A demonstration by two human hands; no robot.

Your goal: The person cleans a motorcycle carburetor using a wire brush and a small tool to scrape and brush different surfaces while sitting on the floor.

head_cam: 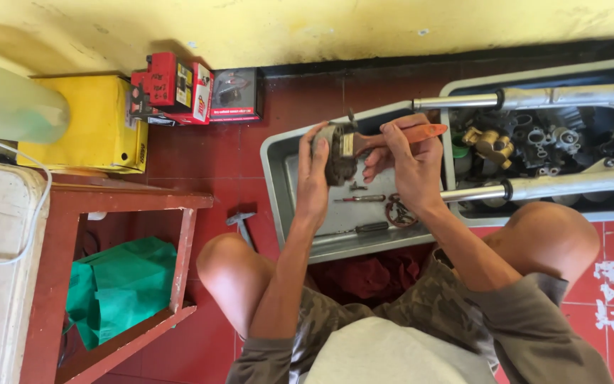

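Squatting over a grey rectangular metal tray (278, 153), a person works with both hands. The left hand (313, 171) clasps a dark round metal part (338, 158), possibly a brake component. The right hand (408, 158) grips an orange-handled paintbrush (392, 135), bristles against the part, above the tray.

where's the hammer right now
In the head view the hammer lies on the red tile floor, just left of the grey metal tray and beside the person's left knee, right of the red wooden frame.
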